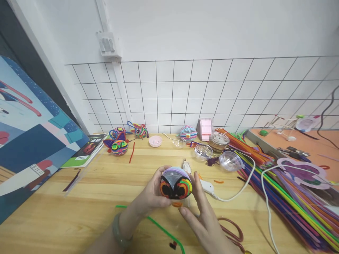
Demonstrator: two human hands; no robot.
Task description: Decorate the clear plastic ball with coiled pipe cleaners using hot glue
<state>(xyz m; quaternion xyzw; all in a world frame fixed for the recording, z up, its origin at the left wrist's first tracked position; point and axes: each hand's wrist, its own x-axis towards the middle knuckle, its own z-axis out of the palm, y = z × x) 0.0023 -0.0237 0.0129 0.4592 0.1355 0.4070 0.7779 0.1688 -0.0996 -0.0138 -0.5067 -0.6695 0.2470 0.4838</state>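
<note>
A clear plastic ball (173, 181) decorated with coiled pipe cleaners faces me, with two round orange, yellow and black eye shapes and a lilac band along its top. My left hand (153, 190) is closed around its left side, thumb at the lower front. At the right side, my right hand (202, 208) has its thumb and fingers spread; whether a fingertip touches the ball I cannot tell. Just behind lies a white glue gun (207, 186), partly hidden by the ball and hand. A green pipe cleaner (165, 229) lies bent on the table below my hands.
Scissors (233, 229) lie right of my right hand. A white cable (247, 187) loops toward a large bundle of coloured pipe cleaners (286, 201). Clear half-shells (230, 161), a pink bowl (155, 141) and decorated balls (119, 147) stand along the back.
</note>
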